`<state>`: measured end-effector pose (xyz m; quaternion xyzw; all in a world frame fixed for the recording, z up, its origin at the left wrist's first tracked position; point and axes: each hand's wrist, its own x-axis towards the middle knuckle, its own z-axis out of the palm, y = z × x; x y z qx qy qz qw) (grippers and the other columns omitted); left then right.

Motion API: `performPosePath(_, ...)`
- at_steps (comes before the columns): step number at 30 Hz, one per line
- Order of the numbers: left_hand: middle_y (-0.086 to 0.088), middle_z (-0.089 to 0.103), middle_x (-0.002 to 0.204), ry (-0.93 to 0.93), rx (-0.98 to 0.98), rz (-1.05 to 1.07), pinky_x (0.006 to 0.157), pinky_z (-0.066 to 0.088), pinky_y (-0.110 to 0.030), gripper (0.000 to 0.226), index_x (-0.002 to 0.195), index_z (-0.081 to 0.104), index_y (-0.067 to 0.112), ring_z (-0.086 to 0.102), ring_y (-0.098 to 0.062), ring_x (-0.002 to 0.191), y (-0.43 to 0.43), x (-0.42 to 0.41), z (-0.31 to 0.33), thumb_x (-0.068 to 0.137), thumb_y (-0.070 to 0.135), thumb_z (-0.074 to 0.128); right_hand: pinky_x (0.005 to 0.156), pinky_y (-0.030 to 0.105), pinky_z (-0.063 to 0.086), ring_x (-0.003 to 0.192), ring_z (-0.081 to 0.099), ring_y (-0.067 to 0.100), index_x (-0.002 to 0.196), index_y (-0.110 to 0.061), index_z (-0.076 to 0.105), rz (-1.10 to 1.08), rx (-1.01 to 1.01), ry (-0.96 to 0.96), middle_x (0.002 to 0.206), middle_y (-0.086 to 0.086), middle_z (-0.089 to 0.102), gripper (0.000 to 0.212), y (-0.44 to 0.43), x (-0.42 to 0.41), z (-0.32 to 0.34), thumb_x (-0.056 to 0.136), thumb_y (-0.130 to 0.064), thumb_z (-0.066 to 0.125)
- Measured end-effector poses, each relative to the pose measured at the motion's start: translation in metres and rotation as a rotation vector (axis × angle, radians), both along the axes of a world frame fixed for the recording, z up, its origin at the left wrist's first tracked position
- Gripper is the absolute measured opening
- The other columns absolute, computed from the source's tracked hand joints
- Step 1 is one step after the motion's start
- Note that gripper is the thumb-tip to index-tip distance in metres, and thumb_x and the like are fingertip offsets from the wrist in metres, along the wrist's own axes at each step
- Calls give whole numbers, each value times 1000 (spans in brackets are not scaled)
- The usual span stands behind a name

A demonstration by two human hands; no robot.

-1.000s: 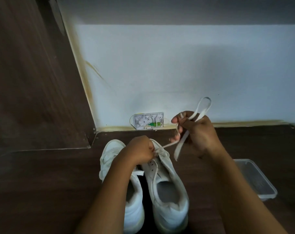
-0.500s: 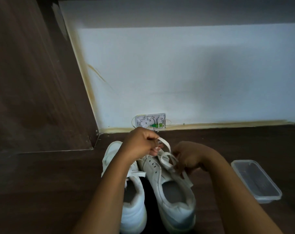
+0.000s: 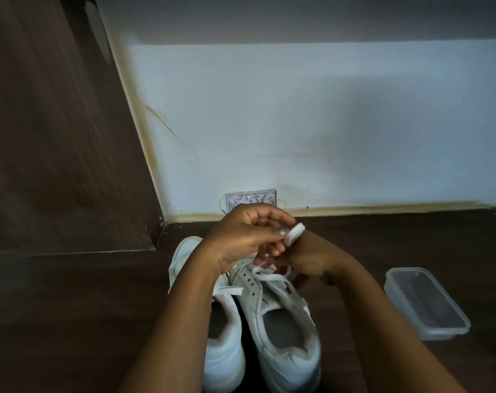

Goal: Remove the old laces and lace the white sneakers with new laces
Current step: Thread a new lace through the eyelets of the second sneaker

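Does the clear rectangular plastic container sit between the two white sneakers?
No, the clear plastic container sits apart on the dark floor, right of both white sneakers.

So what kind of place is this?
Probably indoors in a home, in a corner: a dark wood-look surface, floor or desk I cannot tell, meets a white wall, with a dark wooden panel on the left and a small wiring box at the wall's foot.

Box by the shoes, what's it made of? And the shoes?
The box looks like clear plastic: the dark surface shows through it. The sneakers look like smooth white leather or imitation, with a faint sheen at the heels.
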<state>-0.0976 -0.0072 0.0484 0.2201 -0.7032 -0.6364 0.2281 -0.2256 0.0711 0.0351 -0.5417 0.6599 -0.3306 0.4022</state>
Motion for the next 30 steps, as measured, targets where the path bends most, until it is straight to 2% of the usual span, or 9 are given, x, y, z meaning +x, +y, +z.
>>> performPosePath(2, -3, 64, 73, -105, -118, 155, 54, 48, -22, 19, 86, 66, 14, 57, -14, 61, -8, 2, -6, 86, -3, 59, 54, 23, 53, 60, 63, 5, 90, 4, 65, -50, 33, -30, 79, 9, 67, 9, 1, -6, 3, 86, -4, 64)
performPosePath(5, 7, 64, 82, -599, -490, 176, 64, 43, -22, 11, 81, 65, 21, 56, -10, 73, -19, 10, -19, 85, 11, 64, 59, 29, 56, 70, 67, 22, 83, -6, 72, 36, 282, 107, 78, 13, 68, 7, 5, -15, 8, 84, -2, 66)
performPosePath(9, -3, 65, 112, -881, -602, 100, 70, 40, -20, 28, 105, 69, 13, 61, -20, 100, -23, 10, -33, 85, 0, 55, 72, 31, 56, 83, 67, 23, 97, -3, 71, 133, 404, 147, 84, 11, 67, 17, 5, -15, 14, 80, -7, 70)
performPosePath(13, -7, 63, 114, -931, -645, 120, 75, 41, -24, 28, 109, 64, 10, 58, -23, 105, -26, 12, -37, 85, 1, 55, 67, 28, 53, 73, 66, 23, 74, -12, 71, 60, 361, 59, 77, 9, 69, 51, 9, -11, 18, 62, -62, 74)
performPosePath(16, -10, 67, 105, -972, -664, 132, 76, 45, -26, 20, 101, 68, 6, 62, -24, 99, -28, 13, -42, 83, 4, 60, 76, 34, 49, 76, 64, 23, 75, -10, 69, -59, 267, 121, 79, 8, 69, 85, 5, -10, 15, 57, -86, 34)
performPosePath(19, -7, 67, 86, -1004, -679, 151, 79, 51, -31, 7, 83, 67, 5, 65, -25, 90, -31, 11, -45, 81, 4, 60, 79, 35, 49, 81, 65, 23, 80, -4, 70, -205, 0, 284, 82, 7, 69, 70, -6, -6, 6, 90, -63, 34)
performPosePath(23, 1, 46, 61, -1065, -734, 199, 68, 47, -30, 23, 61, 48, 14, 56, -22, 73, -30, 7, -43, 81, 8, 58, 62, 15, 42, 71, 57, 3, 79, -19, 71, -15, -41, 461, 76, -10, 64, 12, -16, 7, -9, 87, -26, 65)
performPosePath(25, -1, 52, 69, -1113, -763, 169, 69, 45, -30, 11, 76, 59, 7, 56, -23, 76, -29, 6, -42, 84, 10, 54, 63, 12, 42, 73, 57, 2, 87, -17, 74, 55, 11, 501, 85, -6, 68, 8, -21, 14, -16, 83, -19, 68)
performPosePath(30, -11, 62, 112, -1133, -773, 120, 84, 44, -37, 21, 106, 58, 5, 57, -28, 104, -29, 7, -44, 91, 13, 46, 67, 21, 44, 83, 59, 11, 101, -18, 73, 36, 120, 580, 104, 0, 68, 19, -27, 18, -16, 83, -20, 67)
